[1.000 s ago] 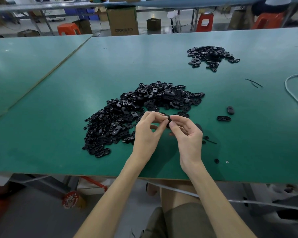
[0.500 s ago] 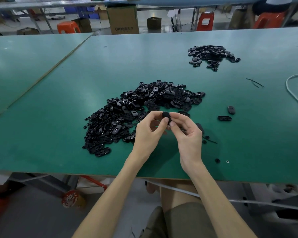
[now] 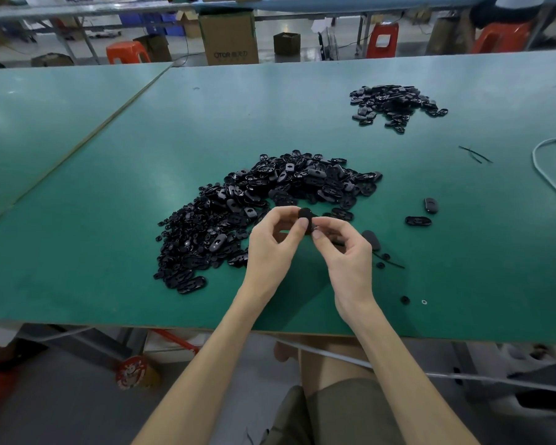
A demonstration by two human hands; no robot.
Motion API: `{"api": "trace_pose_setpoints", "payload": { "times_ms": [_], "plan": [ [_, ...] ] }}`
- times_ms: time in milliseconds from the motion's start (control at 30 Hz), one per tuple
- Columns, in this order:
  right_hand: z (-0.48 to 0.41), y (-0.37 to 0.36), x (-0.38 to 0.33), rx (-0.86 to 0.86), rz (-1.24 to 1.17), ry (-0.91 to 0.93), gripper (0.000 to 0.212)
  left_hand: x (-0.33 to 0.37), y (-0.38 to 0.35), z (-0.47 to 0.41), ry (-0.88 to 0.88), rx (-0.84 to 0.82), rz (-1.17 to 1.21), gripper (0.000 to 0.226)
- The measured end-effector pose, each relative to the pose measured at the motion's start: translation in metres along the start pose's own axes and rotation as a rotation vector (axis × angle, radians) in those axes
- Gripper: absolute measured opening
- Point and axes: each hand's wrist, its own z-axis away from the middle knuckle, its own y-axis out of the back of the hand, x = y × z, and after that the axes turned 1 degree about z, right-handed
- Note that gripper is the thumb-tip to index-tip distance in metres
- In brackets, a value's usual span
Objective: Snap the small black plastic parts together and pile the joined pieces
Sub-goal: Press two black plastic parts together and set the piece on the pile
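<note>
black plastic parts lie in a big heap (image 3: 254, 213) in the middle of the green table (image 3: 93, 245), just beyond the hands. a smaller pile (image 3: 395, 104) sits well apart at the far right, and is probably the joined pieces. two loose ovals (image 3: 418, 220) lie near the heap's right side. smallest is the part in hand (image 3: 305, 215), held above the table at the heap's near edge. the left hand (image 3: 272, 244) pinches it between thumb and forefinger, and the right hand (image 3: 345, 252) pinches it from the other side with its fingers curled. the fingers cover most of it, so i can't tell whether the two halves are already mated.

to snap it well, i'd line the halves up flat and square before squeezing. press straight through the middle rather than at one end, then check the seam all round. a skewed press could pop one half off into the heap. once joined, it belongs on the far pile.
</note>
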Motion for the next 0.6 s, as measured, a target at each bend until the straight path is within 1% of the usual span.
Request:
{"api": "trace_pose_setpoints", "payload": {
  "times_ms": [100, 267, 600],
  "plan": [
    [0.0002, -0.0005, -0.0001, 0.025, -0.007, -0.01, 0.017, 0.0006, 0.0005, 0.0001, -0.012, -0.01, 0.048, 0.014],
    [-0.0001, 0.0008, 0.0008, 0.062, -0.032, -0.016, 0.018, -0.0017, -0.0003, -0.0004, -0.023, -0.066, 0.026, 0.021],
    [-0.0014, 0.0022, 0.0035, 0.106, -0.029, 0.001, 0.01, -0.006, -0.0009, 0.0002, -0.014, -0.177, 0.08, 0.022]
  ]
}}
